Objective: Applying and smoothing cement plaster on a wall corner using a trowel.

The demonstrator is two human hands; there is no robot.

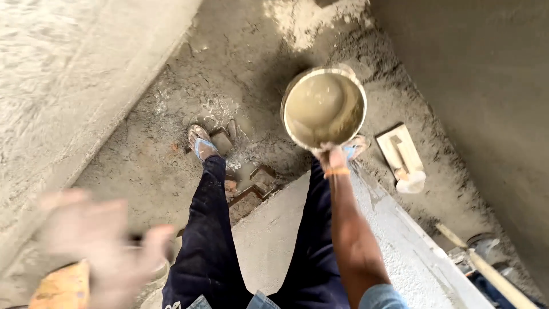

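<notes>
A: Report the right hand.
B: The right hand (330, 155) was extended downward, its grip clamped on the near rim of the bucket (323, 106). The bucket hung above the floor (154, 166), its mouth facing up, filled with a smooth grey-brown slurry.

A: Report the left hand.
B: The left hand (100, 246) was at the lower left, heavily blurred. The fingers appeared spread. Whether its grip held anything could not be told. An orange-brown object (62, 289) lay just below it; contact could not be confirmed.

A: Position of the feet?
B: Both stood on the rough floor in blue sandals. The left sandal (201, 146) was near a patch of broken surface; the right one (355, 147) was partly hidden behind the bucket.

A: Surrounding items?
B: A wooden float (402, 157) lay on the floor right of the bucket, near the right wall (486, 86). A long wooden handle (486, 269) lay at the lower right corner. A pale sloped slab (269, 240) ran between the legs.
</notes>
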